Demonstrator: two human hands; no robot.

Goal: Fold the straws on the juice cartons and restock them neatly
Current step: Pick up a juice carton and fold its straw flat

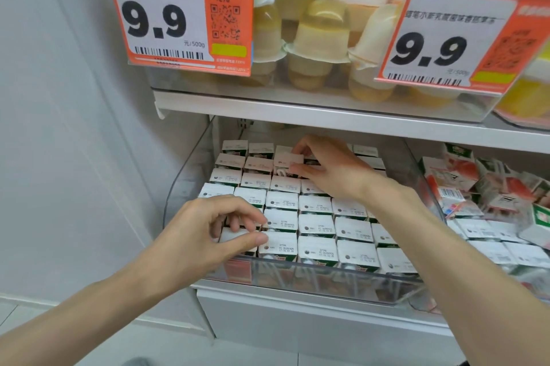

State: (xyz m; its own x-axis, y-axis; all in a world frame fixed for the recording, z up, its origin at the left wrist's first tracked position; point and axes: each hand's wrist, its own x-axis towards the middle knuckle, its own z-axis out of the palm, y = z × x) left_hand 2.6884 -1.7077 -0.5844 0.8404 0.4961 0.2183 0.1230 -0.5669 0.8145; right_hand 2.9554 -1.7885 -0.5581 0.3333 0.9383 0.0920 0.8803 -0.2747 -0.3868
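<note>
Two grips: left fingers [251, 239] pinch a front carton [233, 235], right fingers [301, 146] a rear carton [286, 159].

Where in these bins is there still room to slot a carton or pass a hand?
Little room. The clear bin is packed with juice cartons. Only openings: a dark gap by the right hand in the back rows, another under the left hand at the front-left corner. The right-side bin's cartons lie jumbled.

Partly hidden stock
The left hand [208, 231] hides cartons [316, 225] at the bin's [183, 184] front-left corner, the right hand [330, 170] some near its back edge; date print [286, 248] illegible.
</note>
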